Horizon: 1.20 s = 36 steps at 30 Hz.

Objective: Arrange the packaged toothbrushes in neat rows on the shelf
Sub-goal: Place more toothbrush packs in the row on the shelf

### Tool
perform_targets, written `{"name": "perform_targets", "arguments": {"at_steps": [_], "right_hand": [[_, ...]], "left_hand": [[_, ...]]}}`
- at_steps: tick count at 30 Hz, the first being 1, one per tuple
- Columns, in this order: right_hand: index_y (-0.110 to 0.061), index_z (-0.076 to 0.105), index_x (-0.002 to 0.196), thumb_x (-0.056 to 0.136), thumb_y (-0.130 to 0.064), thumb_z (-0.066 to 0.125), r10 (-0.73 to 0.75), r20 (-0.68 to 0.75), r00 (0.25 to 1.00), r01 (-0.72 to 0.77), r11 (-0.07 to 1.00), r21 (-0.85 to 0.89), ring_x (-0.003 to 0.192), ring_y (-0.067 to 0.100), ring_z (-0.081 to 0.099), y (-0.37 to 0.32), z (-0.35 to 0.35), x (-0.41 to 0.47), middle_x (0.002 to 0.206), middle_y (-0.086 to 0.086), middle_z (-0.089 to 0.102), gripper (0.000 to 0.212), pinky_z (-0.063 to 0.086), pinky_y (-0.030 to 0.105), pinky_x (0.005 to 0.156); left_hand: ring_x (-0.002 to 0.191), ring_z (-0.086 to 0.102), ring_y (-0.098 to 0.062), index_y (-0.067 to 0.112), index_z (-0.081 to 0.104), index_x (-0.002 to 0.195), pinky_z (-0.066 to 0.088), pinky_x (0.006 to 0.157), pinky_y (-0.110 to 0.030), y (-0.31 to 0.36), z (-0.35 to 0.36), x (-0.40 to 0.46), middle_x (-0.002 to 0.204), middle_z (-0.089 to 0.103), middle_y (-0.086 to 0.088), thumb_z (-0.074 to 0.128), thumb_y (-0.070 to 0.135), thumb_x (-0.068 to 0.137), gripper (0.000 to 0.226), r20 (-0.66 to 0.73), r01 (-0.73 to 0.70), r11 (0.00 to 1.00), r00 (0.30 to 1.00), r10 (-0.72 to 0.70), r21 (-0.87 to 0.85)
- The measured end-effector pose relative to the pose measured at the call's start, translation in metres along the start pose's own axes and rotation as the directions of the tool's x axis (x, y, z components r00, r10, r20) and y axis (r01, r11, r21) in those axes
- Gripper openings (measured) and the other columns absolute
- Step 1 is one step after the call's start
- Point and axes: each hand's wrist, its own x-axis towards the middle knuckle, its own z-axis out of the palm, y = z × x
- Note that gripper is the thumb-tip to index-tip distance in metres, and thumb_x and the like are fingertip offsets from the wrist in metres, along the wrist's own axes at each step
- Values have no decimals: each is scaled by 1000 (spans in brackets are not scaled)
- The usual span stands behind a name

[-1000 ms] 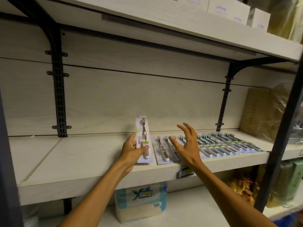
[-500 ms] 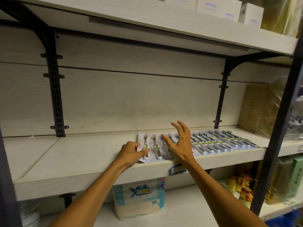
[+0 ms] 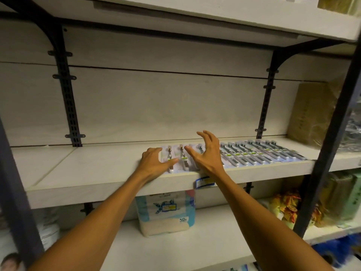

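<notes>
A row of packaged toothbrushes (image 3: 254,154) lies flat, side by side, along the front of the pale shelf (image 3: 93,169), from its middle to the right. My left hand (image 3: 153,163) rests at the row's left end and pinches the leftmost toothbrush package (image 3: 169,153), thumb across its front and fingers curled at its left edge. That package lies flat against its neighbour. My right hand (image 3: 205,155) is spread, fingers apart and bent, over the packages just to the right, hiding a few of them.
The shelf's left half is bare board. A plastic-wrapped brown box (image 3: 312,114) stands at the far right behind a black upright post (image 3: 330,133). A blue price tag (image 3: 204,182) hangs on the shelf edge. Below stand a paper-roll pack (image 3: 166,212) and snack bags (image 3: 287,206).
My left hand brought an upright toothbrush package down and laid it flat at the left end of the row. My right hand stayed spread over the row.
</notes>
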Motion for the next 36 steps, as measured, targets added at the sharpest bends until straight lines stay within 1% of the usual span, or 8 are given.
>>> {"name": "perform_targets", "arguments": {"at_steps": [7, 15, 17, 21, 23, 26, 33, 36], "right_hand": [[-26, 41, 138, 74, -62, 62, -4, 33, 999, 4, 1000, 5, 138, 18, 26, 1, -2, 0, 150, 2, 30, 76, 27, 34, 109], [-24, 37, 141, 73, -62, 61, -14, 36, 999, 15, 1000, -8, 140, 20, 26, -11, -7, -4, 153, 3, 28, 82, 28, 39, 111], [-23, 38, 141, 74, -62, 61, -53, 10, 999, 53, 999, -8, 139, 20, 27, -20, -11, -8, 153, 3, 30, 81, 27, 38, 111], [-22, 41, 139, 76, -57, 63, -214, -21, 977, 214, 976, 36, 137, 20, 31, -62, -14, -13, 151, 4, 33, 76, 26, 31, 109], [-21, 41, 139, 76, -54, 65, -297, -10, 955, 297, 950, 95, 136, 17, 32, -97, -11, -15, 150, 3, 34, 75, 25, 29, 108], [-20, 42, 140, 78, -51, 65, -420, -13, 907, 415, 891, 183, 135, 9, 31, -162, -4, -20, 150, 1, 36, 73, 20, 15, 107], [-18, 40, 140, 80, -45, 67, -577, -39, 816, 536, 729, 425, 135, 1, 32, -315, 44, -37, 149, -2, 37, 71, 20, 3, 107], [-20, 39, 142, 80, -46, 68, -612, -9, 791, 535, 684, 496, 135, -2, 30, -366, 80, -44, 151, -3, 35, 73, 21, 3, 107]], "left_hand": [[144, 20, -22, 19, 19, 150, 24, 114, -37, 0, 0, -1, 158, 17, -2, 67, 65, 70, 105, -36, -11, 993, 999, 7, -114], [146, 4, -10, 21, 3, 152, 15, 119, -34, 9, -18, -25, 160, 0, 6, 71, 58, 71, 113, -233, -229, 967, 952, 199, -112], [146, 5, -8, 18, 6, 152, 15, 119, -32, 13, -38, -39, 160, 3, 5, 71, 56, 73, 110, -320, -314, 949, 903, 285, -40], [146, 13, -13, 7, 17, 149, 18, 119, -30, 16, -95, -81, 158, 15, -4, 72, 50, 76, 101, -468, -475, 861, 728, 501, 183], [145, 17, -19, 2, 23, 146, 20, 119, -35, 8, -127, -104, 156, 20, -10, 74, 45, 76, 97, -500, -507, 813, 645, 577, 286], [142, 25, -28, -3, 26, 142, 29, 113, -50, -13, -181, -135, 151, 25, -17, 77, 38, 75, 93, -557, -487, 779, 547, 624, 395], [134, 35, -23, 0, 32, 141, 40, 103, -47, -77, -321, -183, 150, 31, -14, 58, 23, 90, 62, -711, -328, 838, 445, 544, 436], [133, 37, -18, 7, 33, 142, 41, 103, -43, -116, -375, -192, 150, 32, -6, 53, 25, 94, 55, -741, -252, 863, 444, 504, 437]]}}
